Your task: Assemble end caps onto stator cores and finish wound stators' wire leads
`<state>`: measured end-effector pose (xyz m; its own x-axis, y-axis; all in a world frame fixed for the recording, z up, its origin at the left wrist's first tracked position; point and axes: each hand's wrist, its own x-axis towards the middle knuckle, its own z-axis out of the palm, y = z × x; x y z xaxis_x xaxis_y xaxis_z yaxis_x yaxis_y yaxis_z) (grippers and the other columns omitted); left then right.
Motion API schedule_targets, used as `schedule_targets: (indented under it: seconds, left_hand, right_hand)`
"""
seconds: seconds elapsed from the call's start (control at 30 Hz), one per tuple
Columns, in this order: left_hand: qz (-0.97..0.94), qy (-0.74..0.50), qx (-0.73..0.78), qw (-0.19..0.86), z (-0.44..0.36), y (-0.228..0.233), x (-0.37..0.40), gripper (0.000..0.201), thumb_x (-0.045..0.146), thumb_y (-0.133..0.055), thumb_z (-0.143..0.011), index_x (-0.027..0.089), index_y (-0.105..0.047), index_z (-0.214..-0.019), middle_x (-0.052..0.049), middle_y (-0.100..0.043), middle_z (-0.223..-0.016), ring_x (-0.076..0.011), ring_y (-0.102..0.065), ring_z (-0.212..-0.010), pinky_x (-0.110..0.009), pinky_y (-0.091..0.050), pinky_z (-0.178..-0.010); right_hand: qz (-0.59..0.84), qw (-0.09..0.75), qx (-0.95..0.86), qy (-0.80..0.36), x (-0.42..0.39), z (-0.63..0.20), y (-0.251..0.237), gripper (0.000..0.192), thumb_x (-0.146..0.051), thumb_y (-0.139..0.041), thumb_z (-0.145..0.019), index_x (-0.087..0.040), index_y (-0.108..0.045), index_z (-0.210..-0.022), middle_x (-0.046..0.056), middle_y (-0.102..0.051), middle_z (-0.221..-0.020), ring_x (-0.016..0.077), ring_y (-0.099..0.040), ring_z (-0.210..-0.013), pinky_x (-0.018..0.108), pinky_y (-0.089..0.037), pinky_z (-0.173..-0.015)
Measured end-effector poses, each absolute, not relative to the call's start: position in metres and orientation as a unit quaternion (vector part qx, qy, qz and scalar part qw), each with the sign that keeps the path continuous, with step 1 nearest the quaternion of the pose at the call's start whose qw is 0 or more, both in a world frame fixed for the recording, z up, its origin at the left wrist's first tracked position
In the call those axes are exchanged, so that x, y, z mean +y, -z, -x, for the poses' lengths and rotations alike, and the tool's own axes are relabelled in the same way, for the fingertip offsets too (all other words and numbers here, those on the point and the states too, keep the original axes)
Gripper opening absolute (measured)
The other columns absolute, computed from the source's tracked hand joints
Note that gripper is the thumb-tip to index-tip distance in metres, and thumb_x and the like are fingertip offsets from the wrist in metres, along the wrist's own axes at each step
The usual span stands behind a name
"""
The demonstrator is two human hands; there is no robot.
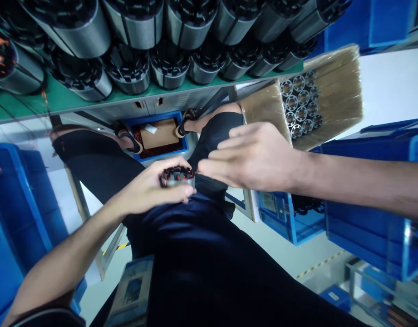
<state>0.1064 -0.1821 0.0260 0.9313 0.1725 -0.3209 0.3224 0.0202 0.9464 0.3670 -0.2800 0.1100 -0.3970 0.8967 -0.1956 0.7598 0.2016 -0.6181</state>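
In the head view, my left hand [161, 188] is wrapped around a small motor stator [177, 177], a silvery cylinder with black slot liners and bits of orange copper winding at its top rim. It is held over my lap, with the thumb across its near side. Just right of the rim, my right hand [251, 159] is closed in a pinch. A speck of orange shows by its fingertips, but what they hold is too small to make out.
Rows of larger stators [135, 27] stand on a green bench [134, 101] ahead. At right, an open cardboard box [338, 95] holds several metal rings, with blue bins [372, 218] below. More blue bins [35, 195] stand at left. A blue tray [185, 136] lies between my feet.
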Motion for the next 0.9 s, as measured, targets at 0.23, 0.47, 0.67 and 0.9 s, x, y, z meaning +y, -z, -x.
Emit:
schedule_targets:
  seconds: [0.23,0.47,0.67,0.9]
  left_hand:
    - [-0.944,-0.275,0.004,0.181,-0.091,-0.037,-0.190,0.035,0.017,-0.080,-0.103,0.034,-0.074,-0.132,-0.002,-0.086,-0.145,-0.0233,-0.089,-0.116,-0.039,-0.070,-0.109]
    - [-0.949,-0.275,-0.009,0.156,-0.095,-0.037,-0.190,0.029,0.030,-0.083,-0.098,0.027,-0.076,-0.126,-0.007,-0.091,-0.125,-0.0329,-0.091,-0.109,-0.054,-0.074,-0.111]
    - [-0.851,-0.148,0.143,0.484,-0.049,-0.033,-0.191,0.044,0.050,-0.087,-0.093,0.029,-0.071,-0.128,-0.004,-0.088,-0.105,-0.0273,-0.086,-0.088,-0.050,-0.073,-0.107]
    - [-0.529,-0.343,0.345,0.696,-0.009,-0.001,-0.225,0.070,0.098,-0.069,-0.092,0.029,-0.061,-0.084,-0.003,-0.068,-0.079,-0.0255,-0.069,-0.073,-0.045,-0.071,-0.068]
  right_hand:
    - [0.424,0.068,-0.300,-0.852,-0.279,-0.379,-0.103,0.052,-0.069,-0.089,-0.100,-0.021,-0.076,-0.111,0.007,-0.082,-0.115,0.0197,-0.079,-0.102,0.034,-0.066,-0.090]
    - [0.458,0.216,-0.400,-0.764,-0.310,-0.352,-0.076,0.054,-0.058,-0.083,-0.108,-0.023,-0.051,-0.082,-0.010,-0.041,-0.068,0.0070,-0.030,-0.058,0.023,-0.023,-0.052]
    - [0.470,0.208,-0.752,-0.413,-0.302,-0.365,-0.125,0.035,-0.028,-0.060,-0.124,-0.025,-0.051,-0.090,-0.006,-0.049,-0.074,0.0113,-0.039,-0.063,0.030,-0.028,-0.060]
    - [0.615,0.208,-0.760,-0.027,-0.239,-0.417,-0.204,0.030,-0.029,-0.086,-0.112,-0.024,-0.068,-0.089,-0.004,-0.063,-0.073,0.0128,-0.052,-0.065,0.034,-0.038,-0.066]
